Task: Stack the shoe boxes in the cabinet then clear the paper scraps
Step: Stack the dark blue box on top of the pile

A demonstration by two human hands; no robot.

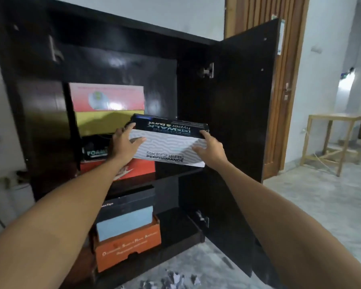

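My left hand point(127, 142) and right hand point(211, 148) grasp the Skechers box point(169, 147) at opposite ends, long axis crosswise, facing the cabinet point(196, 113) shelf gap right of the stack.

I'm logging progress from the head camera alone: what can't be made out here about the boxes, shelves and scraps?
- Head view: the Skechers box, held by the left hand and right hand, hides the shelf spot behind it.
- The black Foam box is mostly covered by the left hand.
- The paper scraps are cut off by the bottom edge.
- The red box print is blurred.
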